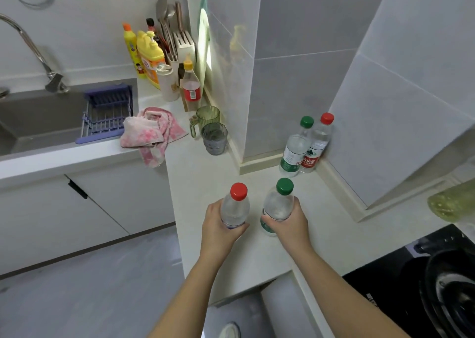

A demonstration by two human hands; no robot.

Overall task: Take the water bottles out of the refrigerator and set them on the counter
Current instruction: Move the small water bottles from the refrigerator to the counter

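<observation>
The near red-capped bottle [235, 209] has a clear body under a bright red cap. The near green-capped bottle [279, 205] is clear too, with a dark green cap and a green label band low down. In the corner, the far green-capped bottle [294, 152] wears a white and green label, the far red-capped bottle [317, 145] a white and red one. The counter [205, 183] is creamy white, the wall tiles [295, 86] pale grey. The towel [151, 132] is pink with a whitish floral print. The dish rack [108, 114] is violet-blue, the sink [41, 116] grey. The green cup [207, 116] and grey cup [214, 138] are translucent. The detergent bottle [150, 60] is yellow with an orange label; the hob [380, 283] is black.
</observation>
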